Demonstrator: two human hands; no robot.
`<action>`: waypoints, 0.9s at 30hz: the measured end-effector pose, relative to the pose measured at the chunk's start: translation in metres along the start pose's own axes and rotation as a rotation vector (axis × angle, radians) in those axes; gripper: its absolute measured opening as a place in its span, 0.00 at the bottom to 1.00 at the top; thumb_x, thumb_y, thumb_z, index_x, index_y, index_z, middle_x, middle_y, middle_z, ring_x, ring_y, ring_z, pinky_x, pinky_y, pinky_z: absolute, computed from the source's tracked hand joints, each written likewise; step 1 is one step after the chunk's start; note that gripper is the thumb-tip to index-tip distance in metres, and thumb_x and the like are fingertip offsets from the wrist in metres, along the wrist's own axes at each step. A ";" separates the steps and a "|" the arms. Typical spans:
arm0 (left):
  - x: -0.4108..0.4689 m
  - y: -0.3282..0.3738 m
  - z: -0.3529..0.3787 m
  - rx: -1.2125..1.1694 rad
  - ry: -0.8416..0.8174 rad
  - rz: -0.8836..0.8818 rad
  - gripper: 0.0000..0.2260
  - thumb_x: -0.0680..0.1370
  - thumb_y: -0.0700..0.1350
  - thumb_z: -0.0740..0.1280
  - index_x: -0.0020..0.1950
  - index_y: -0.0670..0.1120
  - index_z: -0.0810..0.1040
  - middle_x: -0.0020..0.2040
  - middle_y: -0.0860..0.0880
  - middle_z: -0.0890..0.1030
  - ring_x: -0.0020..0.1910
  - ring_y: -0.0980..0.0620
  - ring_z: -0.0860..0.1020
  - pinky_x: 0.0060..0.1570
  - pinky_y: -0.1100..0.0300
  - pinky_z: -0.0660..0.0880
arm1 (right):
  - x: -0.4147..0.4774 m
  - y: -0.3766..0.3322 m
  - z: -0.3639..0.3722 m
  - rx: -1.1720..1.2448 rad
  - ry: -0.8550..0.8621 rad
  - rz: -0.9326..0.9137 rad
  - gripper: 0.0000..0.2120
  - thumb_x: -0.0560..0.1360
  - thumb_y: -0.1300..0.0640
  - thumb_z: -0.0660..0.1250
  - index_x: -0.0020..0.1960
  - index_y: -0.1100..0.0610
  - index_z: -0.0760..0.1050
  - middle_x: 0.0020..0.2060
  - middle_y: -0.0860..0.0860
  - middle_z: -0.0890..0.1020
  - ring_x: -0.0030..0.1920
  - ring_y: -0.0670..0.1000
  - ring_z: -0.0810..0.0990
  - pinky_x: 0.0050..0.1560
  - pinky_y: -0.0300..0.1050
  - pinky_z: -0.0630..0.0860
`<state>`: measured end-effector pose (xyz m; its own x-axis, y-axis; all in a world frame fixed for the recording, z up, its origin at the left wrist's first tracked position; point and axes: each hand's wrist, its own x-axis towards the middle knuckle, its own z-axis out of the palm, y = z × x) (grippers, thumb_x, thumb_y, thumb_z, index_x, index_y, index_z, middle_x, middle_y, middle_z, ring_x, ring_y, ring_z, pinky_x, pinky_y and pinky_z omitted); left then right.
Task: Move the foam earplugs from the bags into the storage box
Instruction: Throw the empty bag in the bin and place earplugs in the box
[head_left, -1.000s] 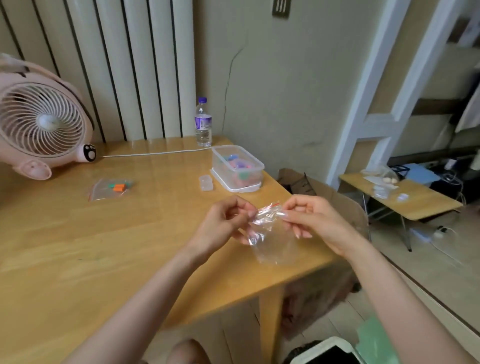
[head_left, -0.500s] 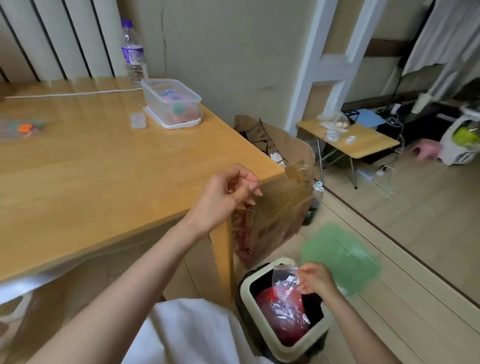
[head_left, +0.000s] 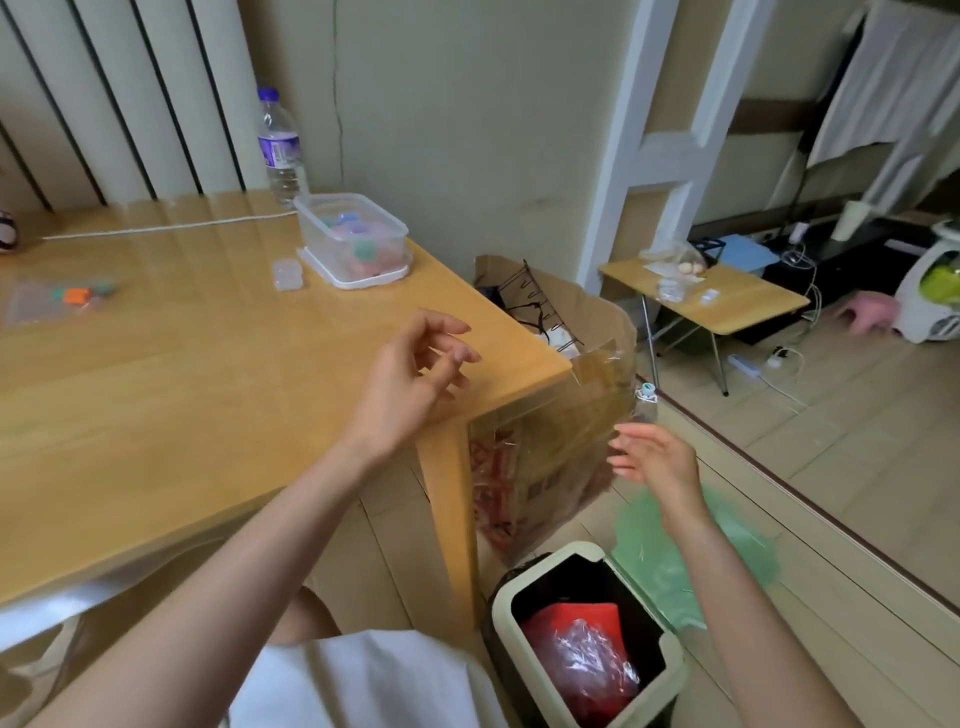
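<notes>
Hovering over the table (head_left: 182, 395), left hand (head_left: 410, 379) loose and empty; right hand (head_left: 655, 464) off the table's edge, fingers spread, empty too; box (head_left: 315, 234) at its far corner

no writing can be read here.
the water bottle (head_left: 283, 171) at the back of the table (head_left: 156, 395) wears a purple and white label (head_left: 279, 148), but its print is too blurred to make out. the cardboard box (head_left: 561, 431) just beside the table's corner has dark printed marks low on its side, too small and smeared to tell as letters or numbers.
</notes>
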<state>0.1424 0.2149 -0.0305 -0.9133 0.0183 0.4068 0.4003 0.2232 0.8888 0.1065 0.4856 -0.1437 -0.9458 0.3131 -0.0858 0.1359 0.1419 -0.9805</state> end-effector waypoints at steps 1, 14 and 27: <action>0.005 0.000 -0.008 0.017 0.038 0.001 0.05 0.78 0.38 0.63 0.54 0.43 0.73 0.43 0.48 0.82 0.35 0.53 0.79 0.33 0.62 0.76 | -0.001 -0.033 0.002 0.014 0.002 -0.086 0.08 0.76 0.66 0.64 0.52 0.59 0.78 0.43 0.54 0.83 0.39 0.51 0.82 0.38 0.37 0.79; 0.058 -0.071 -0.181 0.538 0.432 -0.299 0.07 0.75 0.37 0.65 0.53 0.39 0.76 0.50 0.43 0.81 0.49 0.45 0.78 0.49 0.57 0.72 | -0.035 -0.213 0.219 0.003 -0.484 -0.468 0.07 0.76 0.68 0.60 0.49 0.63 0.77 0.36 0.54 0.79 0.28 0.48 0.74 0.30 0.37 0.73; 0.055 -0.126 -0.318 1.161 0.315 -0.599 0.22 0.78 0.50 0.59 0.72 0.50 0.65 0.75 0.50 0.60 0.76 0.49 0.49 0.74 0.51 0.44 | -0.075 -0.198 0.404 -0.102 -0.774 -0.403 0.10 0.75 0.68 0.60 0.42 0.56 0.76 0.33 0.51 0.79 0.25 0.47 0.74 0.25 0.36 0.72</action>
<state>0.0657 -0.1223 -0.0534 -0.8058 -0.5603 0.1918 -0.4892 0.8123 0.3177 0.0309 0.0548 -0.0147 -0.8570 -0.4983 0.1313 -0.2608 0.1997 -0.9445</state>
